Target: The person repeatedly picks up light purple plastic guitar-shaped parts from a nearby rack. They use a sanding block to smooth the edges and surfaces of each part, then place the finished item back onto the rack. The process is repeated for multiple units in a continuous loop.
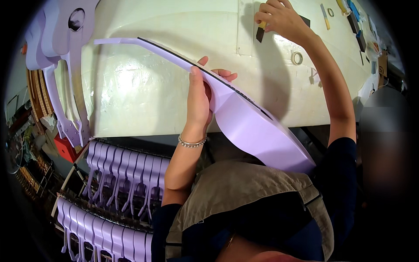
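Fingers of the left hand wrap the neck of a pale purple guitar, loosely curled, the thumb lying along the near side and fingertips showing beyond the black fretboard. On the far right side of the guitar, the right hand reaches out over the table, fingers bent and pinched around a small dark block with a yellow part.

From the left: two purple instruments stand heads down, left of the guitar. Under them, lower than the guitar's head, sits a red box. Two rows of purple instruments hang side by side below and left of the guitar. Bracelets circle the left wrist, just below the guitar's neck.

The guitar itself is tilted, seen mostly from its side. Its head points up and left above the cream table, while its body slopes down right, the end near the person's brown apron and dark sleeve.

Right of the guitar, on the table, lie a tape roll, then, farther off, a thin tool and a smaller ring.
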`<state>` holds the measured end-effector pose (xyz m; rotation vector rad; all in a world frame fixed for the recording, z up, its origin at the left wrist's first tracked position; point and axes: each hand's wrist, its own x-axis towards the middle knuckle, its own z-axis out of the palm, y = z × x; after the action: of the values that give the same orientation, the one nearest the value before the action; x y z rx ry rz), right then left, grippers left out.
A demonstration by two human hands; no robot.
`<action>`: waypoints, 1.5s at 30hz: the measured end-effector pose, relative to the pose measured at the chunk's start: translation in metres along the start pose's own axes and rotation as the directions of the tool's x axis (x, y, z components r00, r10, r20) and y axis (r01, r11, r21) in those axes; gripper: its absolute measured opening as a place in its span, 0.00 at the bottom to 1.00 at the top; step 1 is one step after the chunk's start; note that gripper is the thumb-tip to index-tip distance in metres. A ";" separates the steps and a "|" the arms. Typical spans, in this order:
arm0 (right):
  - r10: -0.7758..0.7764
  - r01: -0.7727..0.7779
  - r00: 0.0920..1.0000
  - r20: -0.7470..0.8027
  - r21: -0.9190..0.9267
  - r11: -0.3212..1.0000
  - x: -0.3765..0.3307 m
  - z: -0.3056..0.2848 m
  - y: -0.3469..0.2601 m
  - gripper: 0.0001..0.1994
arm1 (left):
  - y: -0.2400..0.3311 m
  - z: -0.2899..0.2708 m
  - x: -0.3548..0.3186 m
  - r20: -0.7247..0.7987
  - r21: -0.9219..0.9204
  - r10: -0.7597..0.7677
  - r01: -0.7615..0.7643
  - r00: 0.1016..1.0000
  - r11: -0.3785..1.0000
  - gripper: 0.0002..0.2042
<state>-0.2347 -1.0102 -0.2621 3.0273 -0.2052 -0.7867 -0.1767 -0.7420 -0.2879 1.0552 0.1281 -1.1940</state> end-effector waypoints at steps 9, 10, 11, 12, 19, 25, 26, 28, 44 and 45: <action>0.278 0.075 0.905 -0.322 0.764 0.641 -0.017 0.023 -0.013 0.05 | -0.010 -0.005 -0.012 0.167 0.090 0.100 -0.116 0.981 0.989 0.37; 0.418 -0.037 0.870 -0.262 0.810 0.585 -0.013 0.026 -0.019 0.13 | -0.010 -0.004 -0.011 0.173 0.092 0.097 -0.115 0.980 0.989 0.37; 0.478 -0.072 0.815 -0.328 0.762 0.644 -0.008 0.036 -0.029 0.19 | -0.010 -0.004 -0.011 0.181 0.094 0.094 -0.113 0.979 0.989 0.38; 0.533 -0.119 0.747 -0.397 0.710 0.695 -0.002 0.046 -0.040 0.25 | -0.009 -0.003 -0.011 0.168 0.089 0.073 -0.088 0.983 0.992 0.39; 0.674 -0.466 0.695 -0.249 0.558 0.687 0.022 0.044 -0.079 0.32 | -0.003 -0.004 -0.015 0.156 0.022 0.049 -0.053 0.987 0.998 0.40; 0.612 -0.110 0.761 -0.216 0.886 0.450 -0.010 0.052 -0.059 0.25 | -0.001 -0.007 -0.003 0.103 -0.002 0.009 -0.009 0.995 1.000 0.27; 0.512 -0.088 0.859 -0.023 0.978 0.190 -0.018 0.046 -0.064 0.24 | -0.003 -0.013 0.001 0.101 -0.036 0.013 -0.009 0.995 0.999 0.27; 0.278 -0.060 0.955 0.099 0.988 -0.143 -0.032 0.034 -0.077 0.21 | -0.004 -0.015 0.005 0.054 -0.041 0.039 -0.037 0.998 0.998 0.29; 0.069 0.005 0.997 -0.031 0.935 0.355 -0.057 -0.006 -0.097 0.07 | 0.012 0.000 0.021 -0.096 -0.168 0.024 -0.040 0.995 0.985 0.13; 0.050 0.081 0.992 -0.116 0.891 0.446 -0.056 -0.006 -0.098 0.06 | 0.009 -0.003 0.023 -0.065 -0.189 0.055 -0.067 0.996 0.980 0.14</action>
<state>-0.2678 -0.9058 -0.2333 4.0656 -0.8672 -0.5737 -0.1586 -0.7559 -0.2979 0.9197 0.2506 -1.0725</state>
